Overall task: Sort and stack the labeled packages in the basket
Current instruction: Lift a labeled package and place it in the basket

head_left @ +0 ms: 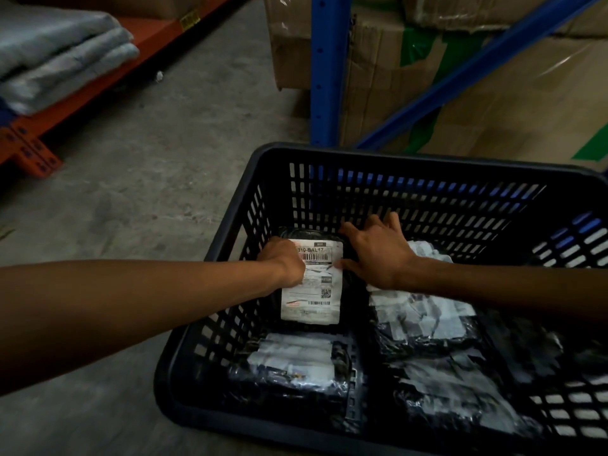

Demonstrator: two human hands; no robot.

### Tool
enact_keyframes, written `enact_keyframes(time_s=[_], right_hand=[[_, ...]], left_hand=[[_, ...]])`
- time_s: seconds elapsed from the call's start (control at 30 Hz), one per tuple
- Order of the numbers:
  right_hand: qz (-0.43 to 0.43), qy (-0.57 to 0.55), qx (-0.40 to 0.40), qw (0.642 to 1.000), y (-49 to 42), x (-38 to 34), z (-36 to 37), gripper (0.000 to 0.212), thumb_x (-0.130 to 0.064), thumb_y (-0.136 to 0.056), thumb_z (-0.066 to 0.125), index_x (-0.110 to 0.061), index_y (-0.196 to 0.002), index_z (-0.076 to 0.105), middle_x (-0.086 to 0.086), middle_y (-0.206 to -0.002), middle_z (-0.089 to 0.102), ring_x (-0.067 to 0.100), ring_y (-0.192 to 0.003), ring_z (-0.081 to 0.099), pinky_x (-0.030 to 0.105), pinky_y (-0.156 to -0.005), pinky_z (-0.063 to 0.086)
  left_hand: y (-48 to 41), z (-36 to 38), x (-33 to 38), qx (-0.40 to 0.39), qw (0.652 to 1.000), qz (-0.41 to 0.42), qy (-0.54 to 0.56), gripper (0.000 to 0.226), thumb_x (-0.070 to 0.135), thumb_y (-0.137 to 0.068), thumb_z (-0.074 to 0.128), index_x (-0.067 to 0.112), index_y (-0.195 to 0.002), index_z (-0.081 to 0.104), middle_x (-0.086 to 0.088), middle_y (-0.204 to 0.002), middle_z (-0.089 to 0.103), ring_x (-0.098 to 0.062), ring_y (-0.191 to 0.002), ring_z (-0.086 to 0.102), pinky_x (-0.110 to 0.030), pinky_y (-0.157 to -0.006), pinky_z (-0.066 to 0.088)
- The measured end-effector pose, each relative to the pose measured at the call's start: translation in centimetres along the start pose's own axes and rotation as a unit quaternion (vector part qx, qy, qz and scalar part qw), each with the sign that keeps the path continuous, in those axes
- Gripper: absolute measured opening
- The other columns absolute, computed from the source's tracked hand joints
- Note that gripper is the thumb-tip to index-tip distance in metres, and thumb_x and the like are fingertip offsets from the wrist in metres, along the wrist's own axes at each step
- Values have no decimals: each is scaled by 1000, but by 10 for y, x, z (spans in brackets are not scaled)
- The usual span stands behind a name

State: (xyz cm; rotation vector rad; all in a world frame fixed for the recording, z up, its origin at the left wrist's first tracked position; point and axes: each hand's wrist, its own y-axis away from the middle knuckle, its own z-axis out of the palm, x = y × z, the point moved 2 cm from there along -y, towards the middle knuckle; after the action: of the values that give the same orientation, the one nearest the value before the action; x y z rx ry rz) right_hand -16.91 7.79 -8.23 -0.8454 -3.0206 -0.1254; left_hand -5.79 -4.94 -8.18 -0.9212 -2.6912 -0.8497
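Note:
A black slatted plastic basket [263, 179] stands on the concrete floor. In its far left corner lies a black package with a white shipping label [317, 301], face up. My left hand [284, 261] grips that package's left edge, fingers curled on it. My right hand [378, 251] rests flat on its right edge, fingers spread toward the far wall. Other black labeled packages lie in the basket: one at the near left [296, 366], a stack at the right [424, 320] and one at the near right [460, 390].
A blue rack upright [325, 70] and diagonal brace stand just behind the basket, with taped cardboard boxes [493, 93] behind them. An orange shelf [98, 80] with folded grey cloth [56, 54] runs at the left. Bare concrete floor [164, 159] lies between.

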Motion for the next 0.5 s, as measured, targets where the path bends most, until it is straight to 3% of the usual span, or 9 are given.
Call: enact_keyframes(time_s=[0.07,0.1,0.17,0.2,0.27,0.4,0.5], right_hand=[[-3,-6,-36,999,-10,4,4,61,-60,-88,52,-18,-132,48,10,-109,71,31,-116,54,47,-103,26],[-5,-13,-51,999,-14,5,7,62,-60,-89,51,-17,-133,48,11,-110,71,31,-114,57,46,-102,30],[0,-58,-79,995,-21,6,14,62,-57,-90,54,-14,-133,49,11,-110,71,28,-102,64,41,-89,43],[6,-80,-93,992,-24,7,18,61,-56,-90,55,-13,-133,50,11,-109,71,26,-95,65,37,-80,46],[18,-80,-119,989,-28,6,27,60,-57,-89,56,-15,-132,53,8,-108,71,23,-93,65,36,-80,46],[45,-18,-172,984,-44,2,44,55,-58,-88,55,-18,-125,58,3,-112,68,23,-107,62,44,-100,40],[48,26,-199,978,-55,-4,53,53,-53,-88,57,-16,-126,56,4,-125,64,25,-117,59,47,-104,37]], left_hand=[[-4,0,5,-2,1000,-6,-5,52,18,-101,50,-1,-148,42,-15,-150,46,-28,-134,53,-30,-103,47],[-7,1,8,5,1000,-14,-2,57,14,-101,50,0,-153,32,-16,-150,46,-30,-134,53,-32,-104,46],[-12,7,13,14,999,-30,8,69,8,-100,47,4,-158,10,-20,-145,51,-33,-130,56,-36,-104,47],[-14,11,15,17,999,-33,8,67,6,-100,45,6,-158,10,-21,-142,53,-33,-128,58,-38,-104,48],[-19,19,15,11,999,-35,-12,56,6,-101,41,5,-154,21,-21,-142,53,-33,-128,57,-38,-104,47],[-31,27,9,7,997,-18,-69,40,12,-102,46,5,-141,47,-17,-140,55,-31,-127,58,-36,-102,50],[-36,27,10,1,996,-1,-87,44,16,-99,52,9,-142,43,-16,-137,56,-31,-123,60,-39,-98,53]])
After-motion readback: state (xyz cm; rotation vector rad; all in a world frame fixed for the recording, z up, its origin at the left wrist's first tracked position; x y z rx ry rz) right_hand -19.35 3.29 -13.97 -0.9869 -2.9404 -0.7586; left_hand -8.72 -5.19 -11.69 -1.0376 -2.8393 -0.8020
